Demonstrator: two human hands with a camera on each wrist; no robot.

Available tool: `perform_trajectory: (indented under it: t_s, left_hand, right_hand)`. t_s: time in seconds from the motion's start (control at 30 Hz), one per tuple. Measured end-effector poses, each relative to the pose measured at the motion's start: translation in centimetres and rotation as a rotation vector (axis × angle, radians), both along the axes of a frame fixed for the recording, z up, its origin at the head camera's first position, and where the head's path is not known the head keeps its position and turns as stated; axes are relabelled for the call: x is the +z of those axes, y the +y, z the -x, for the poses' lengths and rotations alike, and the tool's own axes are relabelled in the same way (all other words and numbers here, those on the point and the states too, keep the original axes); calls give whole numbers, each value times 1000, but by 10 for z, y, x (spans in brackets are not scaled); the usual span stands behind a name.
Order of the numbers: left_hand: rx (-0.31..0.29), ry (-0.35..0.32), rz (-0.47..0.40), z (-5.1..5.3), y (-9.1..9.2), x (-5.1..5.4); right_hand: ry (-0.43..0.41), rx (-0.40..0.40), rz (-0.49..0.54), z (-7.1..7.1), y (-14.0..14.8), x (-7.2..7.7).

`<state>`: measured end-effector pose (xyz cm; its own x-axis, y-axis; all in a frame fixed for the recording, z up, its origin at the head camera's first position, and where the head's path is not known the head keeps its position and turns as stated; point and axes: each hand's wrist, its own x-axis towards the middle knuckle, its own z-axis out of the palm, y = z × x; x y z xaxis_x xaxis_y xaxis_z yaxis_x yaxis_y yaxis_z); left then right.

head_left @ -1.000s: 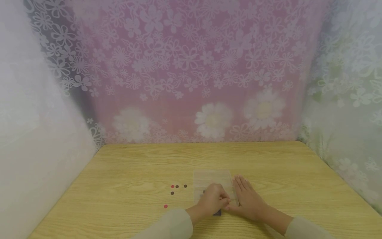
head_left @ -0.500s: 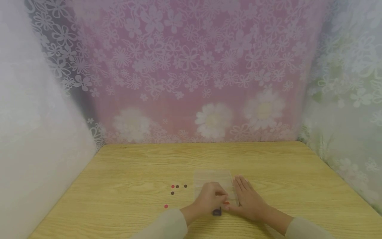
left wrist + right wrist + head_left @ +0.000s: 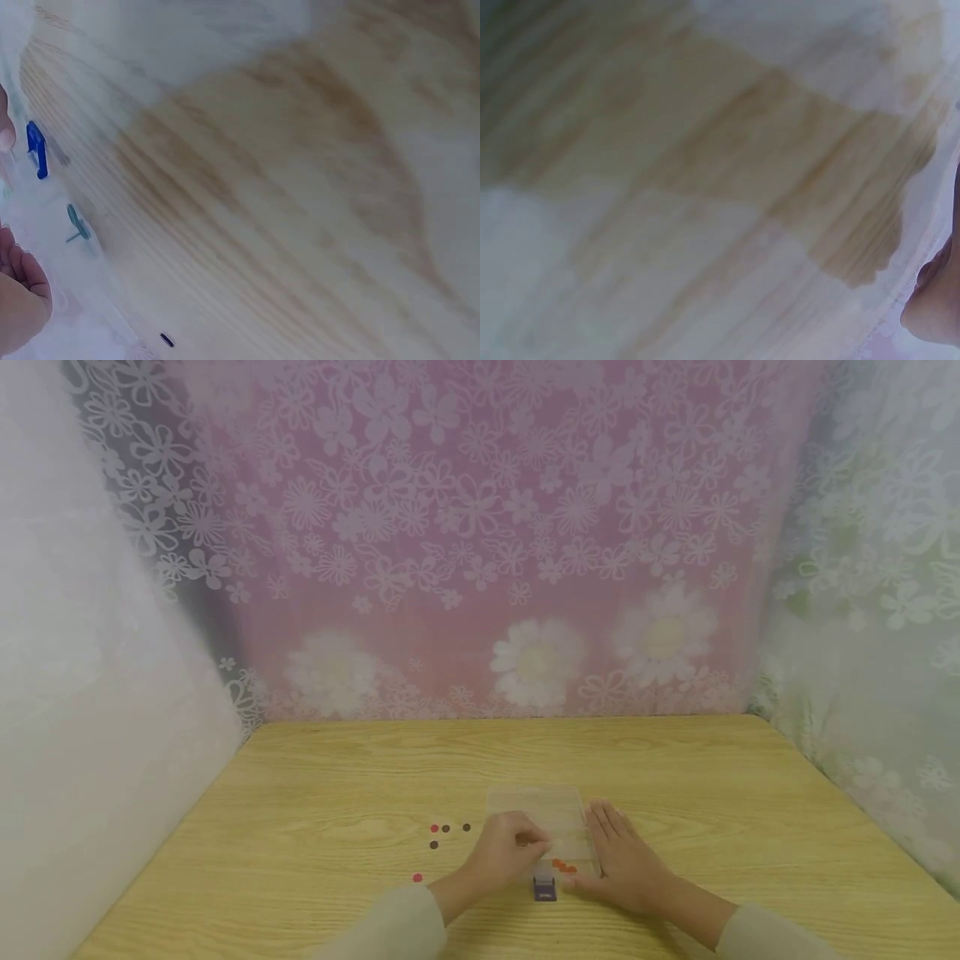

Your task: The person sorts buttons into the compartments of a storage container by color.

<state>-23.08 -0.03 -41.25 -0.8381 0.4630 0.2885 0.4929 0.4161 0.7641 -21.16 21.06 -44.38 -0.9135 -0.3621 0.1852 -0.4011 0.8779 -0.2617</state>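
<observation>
Your left hand (image 3: 504, 856) is over the transparent flat rectangular container (image 3: 534, 802), which lies on the yellow wood-grain worktop (image 3: 360, 760), just right of its middle and well apart from its far edge. The fingers of this hand are curled, with the tips close together; I cannot tell if they pinch anything. Your right hand (image 3: 628, 867) lies flat with straight fingers along the container side that faces the right edge of the worktop.

The step in hand seems to be fine fingertip work at the container, with the right hand as a support. For this, let the right palm rest lightly, so that the container does not slide or tilt. The small round orange-red discs (image 3: 563, 866) lie close together near your right thumb; it is better to move this thumb little, because it can disturb them. Please mind also the small purple rectangular piece (image 3: 545, 889) at the container's near end. Use only the fingertips of the left hand, and lift the wrist enough to see under it. Two small round red discs (image 3: 434, 828) and three small round dark discs (image 3: 446, 828) lie towards the left edge of the worktop, so the left sleeve (image 3: 405, 918) should pass well above them.
</observation>
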Motion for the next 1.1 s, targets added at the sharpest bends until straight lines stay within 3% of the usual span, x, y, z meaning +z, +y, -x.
perform_trajectory:
  t_s: [0.17, 0.5, 1.1]
  left_hand:
    - [19, -4, -29, 0, -14, 2]
    - [59, -8, -60, 5, -39, -4]
    - [136, 42, 0, 10, -80, -8]
  right_hand:
    - [8, -7, -3, 0, 0, 0]
    - [-14, -1, -5, 0, 0, 0]
    - [-39, 6, -12, -1, -1, 5]
